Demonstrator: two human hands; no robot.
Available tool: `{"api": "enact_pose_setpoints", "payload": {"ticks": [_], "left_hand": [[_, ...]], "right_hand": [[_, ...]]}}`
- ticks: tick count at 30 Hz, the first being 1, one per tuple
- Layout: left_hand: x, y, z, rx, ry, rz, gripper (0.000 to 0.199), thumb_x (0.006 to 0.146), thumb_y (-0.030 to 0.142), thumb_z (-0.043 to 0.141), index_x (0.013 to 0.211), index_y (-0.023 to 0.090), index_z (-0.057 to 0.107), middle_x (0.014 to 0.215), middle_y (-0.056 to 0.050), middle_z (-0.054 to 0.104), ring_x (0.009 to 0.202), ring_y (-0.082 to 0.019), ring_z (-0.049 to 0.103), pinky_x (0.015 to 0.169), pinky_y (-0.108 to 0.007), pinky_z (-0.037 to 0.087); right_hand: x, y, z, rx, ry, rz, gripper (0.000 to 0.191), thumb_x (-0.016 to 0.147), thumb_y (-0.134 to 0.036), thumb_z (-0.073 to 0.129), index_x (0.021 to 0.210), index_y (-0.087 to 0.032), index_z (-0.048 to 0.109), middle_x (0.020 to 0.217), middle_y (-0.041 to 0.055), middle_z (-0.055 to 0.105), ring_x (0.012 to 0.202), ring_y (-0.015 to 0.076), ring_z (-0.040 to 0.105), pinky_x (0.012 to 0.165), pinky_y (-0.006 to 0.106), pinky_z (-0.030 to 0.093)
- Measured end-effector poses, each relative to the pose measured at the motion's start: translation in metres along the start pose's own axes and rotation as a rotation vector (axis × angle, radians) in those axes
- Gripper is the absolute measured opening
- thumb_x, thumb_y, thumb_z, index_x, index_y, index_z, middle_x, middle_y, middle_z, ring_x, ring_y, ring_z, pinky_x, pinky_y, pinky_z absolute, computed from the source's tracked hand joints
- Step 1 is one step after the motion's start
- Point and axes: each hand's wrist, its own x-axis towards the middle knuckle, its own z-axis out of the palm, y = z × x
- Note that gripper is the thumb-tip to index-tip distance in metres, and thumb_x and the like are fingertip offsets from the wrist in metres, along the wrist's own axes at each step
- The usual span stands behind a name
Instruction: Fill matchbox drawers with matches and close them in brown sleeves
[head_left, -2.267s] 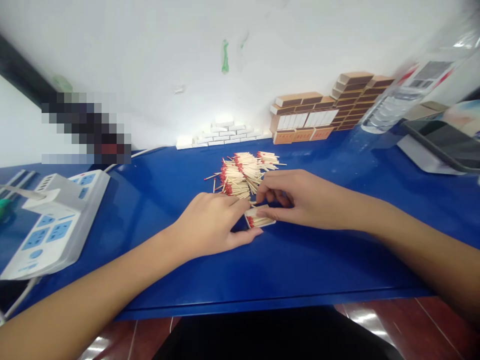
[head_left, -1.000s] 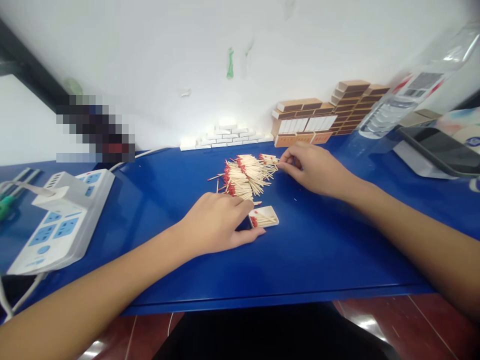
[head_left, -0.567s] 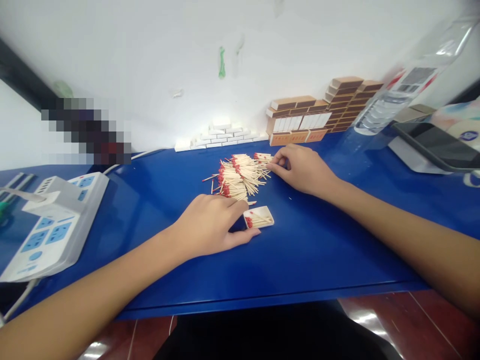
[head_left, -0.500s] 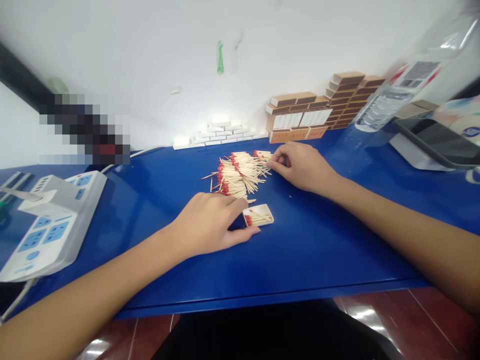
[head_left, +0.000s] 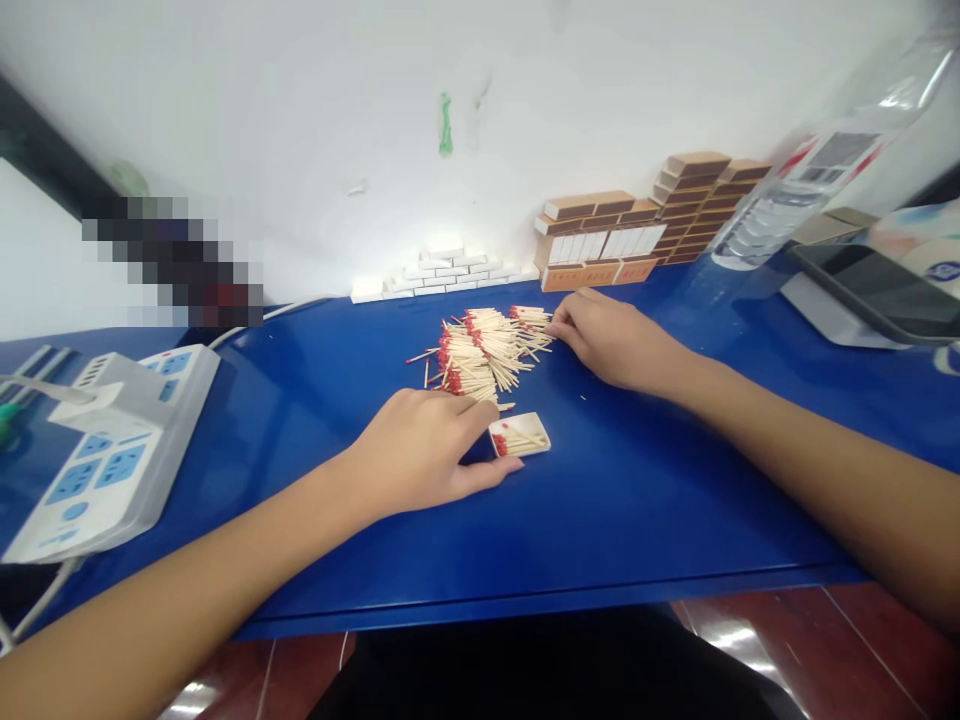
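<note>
A small white matchbox tray (head_left: 534,424) lies on the blue table, with several red-headed matches (head_left: 517,442) inside. My left hand (head_left: 420,445) curls around the tray's left end, thumb at the near side and fingers at the far side. Just beyond is a big loose pile of matches (head_left: 487,350), heads mostly to the left. At the pile's right end, my right hand (head_left: 611,335) is closed, its thumb and fingertips pinched at the tail ends of some matches; how many it grips is hidden.
Along the wall stand stacked white trays (head_left: 446,270) and brown matchbox sleeves (head_left: 600,240). To the right are a clear plastic bottle (head_left: 772,210) and a phone (head_left: 885,285) on a white box. A white power strip (head_left: 120,460) with cables lies at left. The table's front edge (head_left: 525,605) is near.
The view has shifted slightly. My left hand stays at the tray, and my right hand stays at the pile's right end, its fingers a little more closed.
</note>
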Motion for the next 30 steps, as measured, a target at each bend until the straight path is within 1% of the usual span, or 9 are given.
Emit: {"api": "enact_pose_setpoints", "payload": {"ticks": [3, 6, 8, 10, 12, 15, 17, 27, 30], "left_hand": [[0.000, 0.000, 0.000, 0.012, -0.007, -0.007, 0.047, 0.098, 0.061, 0.061, 0.109, 0.019, 0.076, 0.082, -0.005, 0.079, 0.072, -0.025, 0.077, 0.058, -0.032, 0.048], [0.001, 0.001, 0.000, 0.023, -0.007, -0.022, 0.047, 0.098, 0.062, 0.060, 0.108, 0.018, 0.076, 0.081, -0.006, 0.079, 0.072, -0.025, 0.077, 0.059, -0.032, 0.049], [0.001, 0.001, 0.000, 0.019, -0.005, -0.029, 0.048, 0.098, 0.062, 0.060, 0.107, 0.018, 0.076, 0.080, -0.006, 0.078, 0.072, -0.025, 0.077, 0.059, -0.032, 0.049], [0.001, 0.001, 0.000, 0.013, -0.006, -0.036, 0.047, 0.098, 0.061, 0.061, 0.107, 0.018, 0.076, 0.081, -0.006, 0.079, 0.073, -0.025, 0.077, 0.060, -0.032, 0.048], [0.001, 0.000, -0.001, 0.009, -0.014, -0.040, 0.045, 0.098, 0.060, 0.062, 0.107, 0.018, 0.076, 0.083, -0.006, 0.079, 0.073, -0.025, 0.077, 0.060, -0.032, 0.048], [0.000, 0.000, -0.001, -0.002, -0.020, -0.042, 0.044, 0.098, 0.060, 0.062, 0.107, 0.019, 0.076, 0.083, -0.005, 0.079, 0.073, -0.025, 0.076, 0.060, -0.032, 0.047], [0.000, -0.001, -0.001, -0.011, -0.024, -0.041, 0.044, 0.098, 0.060, 0.062, 0.107, 0.019, 0.075, 0.082, -0.005, 0.079, 0.072, -0.025, 0.076, 0.060, -0.032, 0.047], [0.001, 0.000, -0.002, -0.011, -0.040, -0.050, 0.043, 0.098, 0.060, 0.062, 0.106, 0.020, 0.076, 0.081, -0.004, 0.078, 0.070, -0.025, 0.075, 0.057, -0.033, 0.046], [0.001, 0.000, -0.002, -0.010, -0.044, -0.049, 0.043, 0.098, 0.060, 0.062, 0.107, 0.020, 0.076, 0.083, -0.005, 0.079, 0.073, -0.026, 0.076, 0.059, -0.033, 0.048]], "right_hand": [[-0.002, 0.002, -0.007, 0.001, 0.044, -0.025, 0.025, 0.105, -0.042, 0.045, 0.096, -0.023, 0.058, 0.106, 0.0142, 0.066, 0.092, 0.0303, 0.063, 0.080, 0.044, 0.048], [-0.005, -0.005, -0.027, 0.079, 0.100, -0.122, 0.023, 0.105, -0.041, 0.043, 0.093, -0.023, 0.054, 0.103, 0.0143, 0.066, 0.091, 0.0285, 0.061, 0.081, 0.042, 0.046], [-0.010, -0.016, -0.042, 0.186, 0.082, -0.208, 0.024, 0.105, -0.041, 0.045, 0.092, -0.024, 0.054, 0.097, 0.0122, 0.067, 0.088, 0.0261, 0.059, 0.079, 0.039, 0.045], [-0.017, -0.031, -0.052, 0.288, -0.027, -0.279, 0.025, 0.105, -0.042, 0.047, 0.091, -0.024, 0.056, 0.090, 0.0091, 0.067, 0.082, 0.0237, 0.058, 0.074, 0.037, 0.043], [-0.026, -0.046, -0.054, 0.352, -0.170, -0.326, 0.027, 0.106, -0.043, 0.048, 0.089, -0.024, 0.058, 0.088, 0.0070, 0.067, 0.078, 0.0221, 0.057, 0.071, 0.036, 0.042], [-0.038, -0.064, -0.045, 0.393, -0.351, -0.355, 0.030, 0.107, -0.045, 0.048, 0.090, -0.023, 0.058, 0.091, 0.0060, 0.068, 0.076, 0.0203, 0.058, 0.067, 0.034, 0.041], [-0.042, -0.069, -0.039, 0.385, -0.395, -0.359, 0.029, 0.108, -0.043, 0.047, 0.092, -0.022, 0.059, 0.095, 0.0067, 0.068, 0.076, 0.0196, 0.059, 0.066, 0.033, 0.041], [-0.045, -0.069, -0.037, 0.401, -0.324, -0.377, 0.014, 0.100, -0.033, 0.062, 0.091, -0.022, 0.063, 0.090, 0.0033, 0.068, 0.071, 0.0163, 0.057, 0.063, 0.030, 0.037], [-0.044, -0.069, -0.035, 0.363, -0.261, -0.370, 0.019, 0.099, -0.037, 0.064, 0.087, -0.022, 0.063, 0.082, 0.0012, 0.065, 0.068, 0.0155, 0.053, 0.062, 0.030, 0.035]]}}
